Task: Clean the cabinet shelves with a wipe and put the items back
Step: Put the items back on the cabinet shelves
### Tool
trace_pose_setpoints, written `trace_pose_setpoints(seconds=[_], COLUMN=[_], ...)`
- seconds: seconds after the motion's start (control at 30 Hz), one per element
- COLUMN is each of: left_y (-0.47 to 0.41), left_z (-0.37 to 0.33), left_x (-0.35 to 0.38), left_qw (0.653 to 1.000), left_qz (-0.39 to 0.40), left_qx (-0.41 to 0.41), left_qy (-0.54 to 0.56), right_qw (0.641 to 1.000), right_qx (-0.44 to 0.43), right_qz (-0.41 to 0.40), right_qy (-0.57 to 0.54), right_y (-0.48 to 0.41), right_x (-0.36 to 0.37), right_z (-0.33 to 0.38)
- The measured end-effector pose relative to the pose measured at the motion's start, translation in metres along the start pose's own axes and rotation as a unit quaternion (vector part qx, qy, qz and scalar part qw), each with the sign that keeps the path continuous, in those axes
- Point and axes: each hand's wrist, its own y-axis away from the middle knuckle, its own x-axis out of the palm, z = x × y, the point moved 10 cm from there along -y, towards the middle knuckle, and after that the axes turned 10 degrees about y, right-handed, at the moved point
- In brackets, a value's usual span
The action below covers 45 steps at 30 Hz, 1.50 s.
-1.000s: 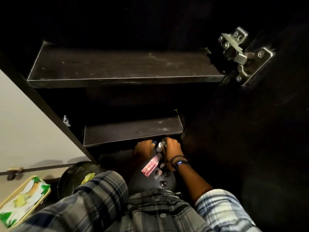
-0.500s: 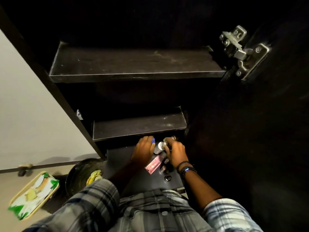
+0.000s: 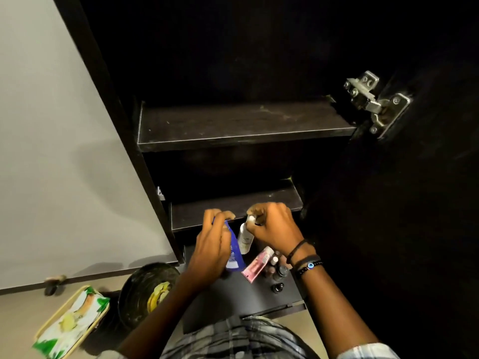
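Step in hand: by my reading, this is the putting-back part of the job, as both hands carry a toiletry item up toward the shelves.
Left hand: the left hand (image 3: pixel 210 251) is curled round a blue plastic squeeze tube (image 3: pixel 234 252), which slants down out of the grip.
Right hand: the right hand (image 3: pixel 272 226) pinches the top of a slim white plastic bottle (image 3: pixel 245 238) with its fingertips, and the body hangs below them.
Where the two items are: both are held in the air just in front of the front edge of the dark lower shelf (image 3: pixel 207 216), close beside each other and not yet resting on it.
Shelves: the lower shelf and the dark upper shelf (image 3: pixel 233 123) both show bare boards; the upper one carries faint pale streaks.
Items waiting: a pink flat tube (image 3: pixel 258 265) and a cluster of small dark bottles (image 3: pixel 278 270) lie on the dark bottom board (image 3: pixel 233 294) of the cabinet, under the right wrist.
Wipes: a green and white pack of wipes (image 3: pixel 70 322) lies on the floor, well to the left, beside a round black bin (image 3: pixel 137 294).
Next move: probably lift both items clear of the shelf edge, then stand them toward the back so there is room for the rest.
Care needed: the bottle is tall and narrow and held only at its top, so it may tip unless it is set down squarely.
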Motion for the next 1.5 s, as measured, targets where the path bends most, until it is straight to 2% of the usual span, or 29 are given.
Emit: trace_pose_setpoints(seconds=[0.1, 0.3, 0.4, 0.57, 0.73, 0.8, 0.9, 0.97, 1.07, 1.17, 1.33, 1.5], left_y=[-0.011, -0.039, -0.051, -0.049, -0.052, -0.056, -0.063, -0.068, -0.069, -0.068, -0.074, -0.082], left_z=[-0.034, -0.085, -0.115, -0.151, -0.21, -0.24, -0.281, -0.308, -0.345, -0.373, -0.424, -0.479], left_x=[-0.021, -0.058, -0.083, -0.092, -0.131, -0.151, -0.179, -0.196, -0.211, -0.227, -0.258, -0.275], left_qw=[0.998, 0.995, 0.995, 0.993, 0.988, 0.981, 0.971, 0.963, 0.949, 0.935, 0.923, 0.909], left_qz=[-0.016, 0.013, -0.005, 0.063, 0.005, -0.029, -0.068, -0.088, -0.115, -0.142, -0.123, -0.099], left_qx=[0.063, 0.096, 0.104, 0.087, 0.148, 0.185, 0.225, 0.249, 0.293, 0.326, 0.358, 0.404], left_qy=[0.018, 0.024, 0.009, 0.051, 0.041, 0.041, 0.045, 0.053, 0.021, 0.018, 0.068, -0.02], right_qw=[1.0, 0.981, 0.967, 0.945, 0.908, 0.902, 0.901, 0.903, 0.9, 0.889, 0.876, 0.866], right_qx=[-0.022, -0.059, -0.093, -0.166, -0.212, -0.231, -0.265, -0.283, -0.293, -0.318, -0.323, -0.32], right_qz=[-0.012, -0.101, -0.115, -0.121, -0.155, -0.133, -0.014, 0.003, -0.061, -0.088, -0.138, -0.18], right_qy=[-0.012, -0.155, -0.209, -0.253, -0.325, -0.34, -0.343, -0.323, -0.317, -0.317, -0.33, -0.341], right_y=[-0.003, -0.005, -0.002, 0.003, 0.006, 0.003, 0.002, 0.004, 0.004, 0.006, 0.0, -0.015], right_x=[-0.031, -0.125, -0.168, -0.219, -0.257, -0.268, -0.263, -0.27, -0.299, -0.32, -0.362, -0.405], right_z=[0.029, 0.075, 0.103, 0.15, 0.176, 0.182, 0.198, 0.212, 0.226, 0.239, 0.251, 0.258])
